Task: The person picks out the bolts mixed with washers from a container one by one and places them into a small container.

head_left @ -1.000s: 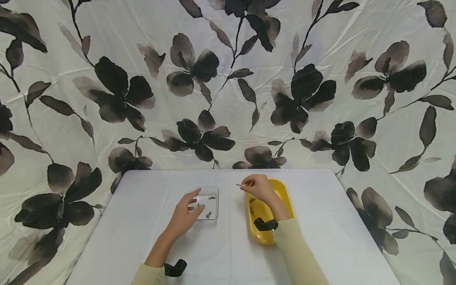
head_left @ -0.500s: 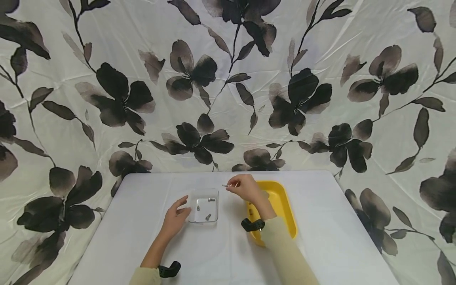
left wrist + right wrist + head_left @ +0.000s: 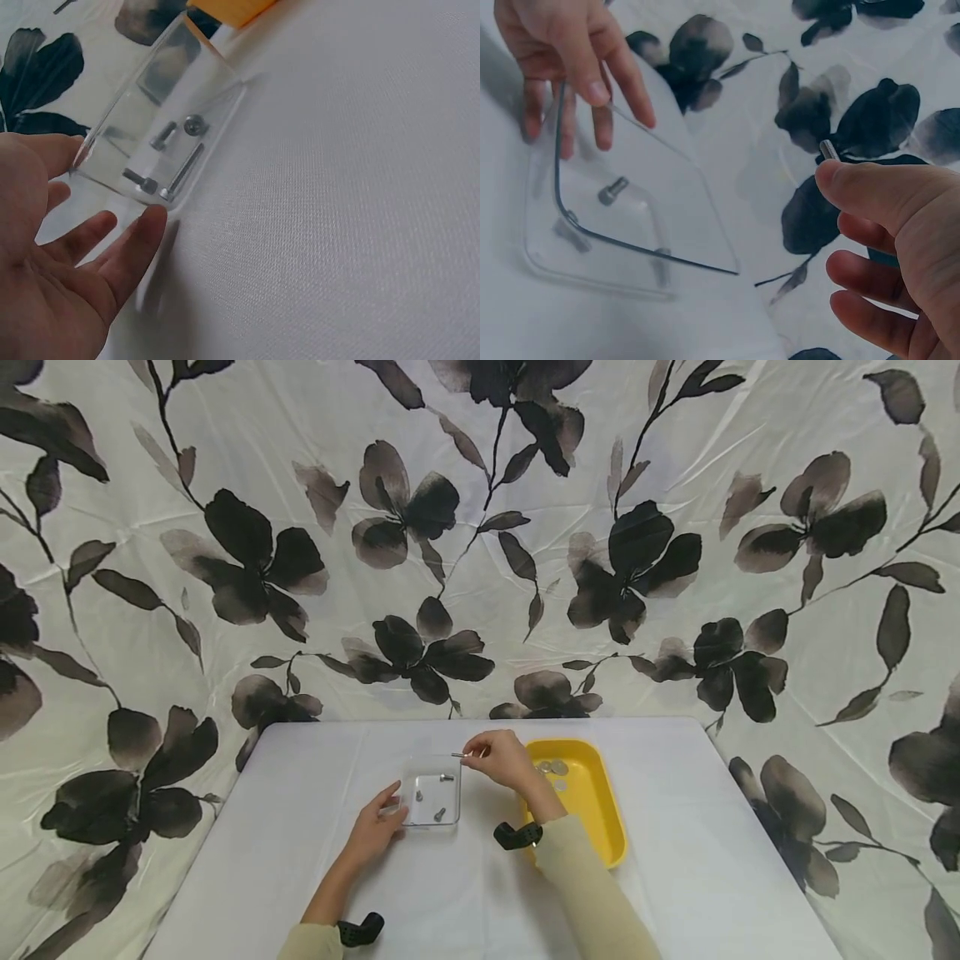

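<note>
My right hand pinches a small metal screw between thumb and fingertips, its threaded end sticking out. It is above the table, just by the far right corner of a clear square box. Several metal screws lie inside the box; the left wrist view shows cap screws with thick round heads. At the box's left side is my left hand, fingers spread and relaxed, with thumb and fingertips at its wall. The screw's head is hidden by my right fingers.
A yellow tray stands right of the box, partly under my right forearm. Coins lie near its far left corner. White cloth covers the table, and a flowered cloth hangs behind.
My right hand has carried the screw left, from over the yellow tray to the clear box. My left hand drew back left from over the box, then came to its left wall.
</note>
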### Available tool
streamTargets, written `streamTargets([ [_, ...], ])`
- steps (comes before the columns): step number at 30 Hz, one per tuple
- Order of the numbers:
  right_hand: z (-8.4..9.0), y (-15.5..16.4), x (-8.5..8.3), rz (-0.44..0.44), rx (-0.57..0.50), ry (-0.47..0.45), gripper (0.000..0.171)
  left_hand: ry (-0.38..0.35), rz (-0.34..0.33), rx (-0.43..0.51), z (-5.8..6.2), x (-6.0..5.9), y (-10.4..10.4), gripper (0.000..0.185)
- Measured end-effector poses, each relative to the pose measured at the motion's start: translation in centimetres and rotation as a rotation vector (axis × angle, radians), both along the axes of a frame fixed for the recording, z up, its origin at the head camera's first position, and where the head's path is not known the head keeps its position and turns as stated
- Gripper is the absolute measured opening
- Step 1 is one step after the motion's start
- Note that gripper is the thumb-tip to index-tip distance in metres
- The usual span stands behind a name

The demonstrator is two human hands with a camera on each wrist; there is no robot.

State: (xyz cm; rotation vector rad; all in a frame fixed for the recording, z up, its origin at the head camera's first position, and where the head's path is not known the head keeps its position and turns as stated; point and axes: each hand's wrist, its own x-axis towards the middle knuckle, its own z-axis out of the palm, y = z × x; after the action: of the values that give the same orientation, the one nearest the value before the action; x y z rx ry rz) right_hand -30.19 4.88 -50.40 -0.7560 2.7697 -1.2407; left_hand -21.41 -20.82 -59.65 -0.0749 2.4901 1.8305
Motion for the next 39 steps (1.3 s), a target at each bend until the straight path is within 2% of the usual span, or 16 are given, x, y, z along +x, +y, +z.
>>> streamTargets([
  [1, -0.1, -0.2, 0.1, 0.005, -0.002, -0.005, 0.007, -0.009, 0.003, -0.002, 0.0, 0.0, 0.0, 0.057],
  [2, -0.2, -0.3, 0.1, 0.012, -0.008, -0.01, 0.007, -0.012, 0.009, -0.008, -0.7, -0.2, -0.1, 0.057],
  [7, -1.0, -1.5, 0.3, 0.031, -0.022, -0.004, 0.007, -0.006, 0.017, -0.037, -0.8, 0.1, -0.1, 0.055],
  [11, -1.6, -2.6, 0.6, 0.034, -0.013, -0.052, 0.007, -0.007, 0.022, -0.045, -1.1, 0.4, -0.4, 0.054],
  [21, -2.4, -4.6, 0.6, 0.056, -0.02, -0.081, 0.009, 0.015, 0.029, -0.002, -1.5, 0.5, -0.8, 0.052],
  [29, -3.2, -5.0, 0.3, 0.064, 0.021, -0.054, 0.009, 0.017, 0.039, -0.003, -1.3, 0.5, -0.4, 0.052],
  [35, -3.8, -4.7, 0.2, 0.039, 0.018, -0.083, 0.01, 0.044, 0.019, -0.007, -1.6, 0.3, 0.0, 0.052],
  [39, -4.8, -4.3, 0.2, 0.027, -0.006, -0.131, 0.018, 0.037, 0.013, 0.001, -1.9, 0.2, 0.1, 0.052],
])
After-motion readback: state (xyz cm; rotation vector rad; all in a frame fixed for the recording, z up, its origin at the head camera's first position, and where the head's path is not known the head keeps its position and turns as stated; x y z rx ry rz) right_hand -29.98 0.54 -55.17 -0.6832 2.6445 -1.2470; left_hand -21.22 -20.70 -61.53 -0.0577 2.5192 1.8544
